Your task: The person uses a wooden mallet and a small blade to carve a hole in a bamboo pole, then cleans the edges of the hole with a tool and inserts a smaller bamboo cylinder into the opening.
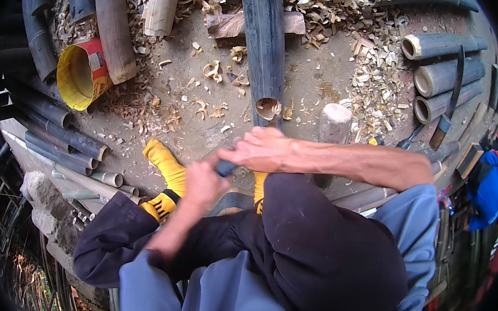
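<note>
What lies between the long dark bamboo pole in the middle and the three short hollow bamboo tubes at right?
In the head view, a pale-ended wooden cylinder and scattered pale wood shavings lie between the pole and the tubes.

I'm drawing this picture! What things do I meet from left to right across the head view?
Yellow-and-red round container, pale bamboo tube, long dark bamboo pole, pale wooden cylinder, long dark-bladed knife.

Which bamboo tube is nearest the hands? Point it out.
The long dark tube at top centre, its open end just beyond the right hand; the other tubes lie farther off, toward the sides.
</note>
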The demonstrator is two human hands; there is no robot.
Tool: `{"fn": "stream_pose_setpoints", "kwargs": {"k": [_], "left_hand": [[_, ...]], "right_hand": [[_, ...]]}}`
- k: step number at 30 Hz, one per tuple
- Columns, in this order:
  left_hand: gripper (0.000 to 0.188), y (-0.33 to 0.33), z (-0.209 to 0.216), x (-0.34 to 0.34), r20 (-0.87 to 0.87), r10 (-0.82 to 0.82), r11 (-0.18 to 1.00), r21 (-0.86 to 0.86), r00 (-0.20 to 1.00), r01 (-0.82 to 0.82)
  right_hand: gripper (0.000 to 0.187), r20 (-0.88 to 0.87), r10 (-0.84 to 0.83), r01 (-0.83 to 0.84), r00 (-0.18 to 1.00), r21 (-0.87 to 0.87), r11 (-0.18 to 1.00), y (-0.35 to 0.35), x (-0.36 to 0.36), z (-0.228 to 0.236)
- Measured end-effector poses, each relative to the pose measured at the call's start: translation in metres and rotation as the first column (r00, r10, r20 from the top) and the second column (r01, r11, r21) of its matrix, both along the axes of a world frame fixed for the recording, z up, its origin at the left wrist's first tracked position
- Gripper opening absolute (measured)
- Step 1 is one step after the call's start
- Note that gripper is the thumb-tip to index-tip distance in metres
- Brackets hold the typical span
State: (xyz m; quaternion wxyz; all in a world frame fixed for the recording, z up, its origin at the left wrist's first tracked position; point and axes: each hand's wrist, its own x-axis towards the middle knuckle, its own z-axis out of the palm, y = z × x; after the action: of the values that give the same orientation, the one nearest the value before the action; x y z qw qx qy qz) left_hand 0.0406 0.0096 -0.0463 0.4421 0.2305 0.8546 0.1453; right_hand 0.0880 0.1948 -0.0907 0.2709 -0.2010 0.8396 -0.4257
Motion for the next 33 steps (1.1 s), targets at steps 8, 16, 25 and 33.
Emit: {"fn": "stream_pose_setpoints", "kwargs": {"k": [8,16,25,33], "left_hand": [[0.029,0.013,-0.006,0.031,0.132,0.514,0.857,-0.044,0.847,-0.513],[0.022,0.032,0.008,-0.118,-0.123,-0.449,0.893,-0.032,0.885,0.448],[0.005,0.164,0.033,-0.164,-0.284,-0.892,0.401,-0.136,0.352,0.906],[0.030,-0.015,-0.009,-0.036,0.033,0.210,0.976,0.055,0.977,-0.212]], "right_hand": [[0.011,0.014,0.406,-0.405,0.914,0.115,0.907,-0.004,-0.043,0.006],[0.023,-0.053,-0.425,0.428,0.904,0.081,0.900,-0.005,-0.044,0.019],[0.029,-0.064,-0.942,0.924,0.329,-0.187,0.335,0.007,-0.033,0.005],[0.022,-0.051,-0.031,0.033,0.998,0.023,0.999,-0.003,-0.050,0.019]]}}
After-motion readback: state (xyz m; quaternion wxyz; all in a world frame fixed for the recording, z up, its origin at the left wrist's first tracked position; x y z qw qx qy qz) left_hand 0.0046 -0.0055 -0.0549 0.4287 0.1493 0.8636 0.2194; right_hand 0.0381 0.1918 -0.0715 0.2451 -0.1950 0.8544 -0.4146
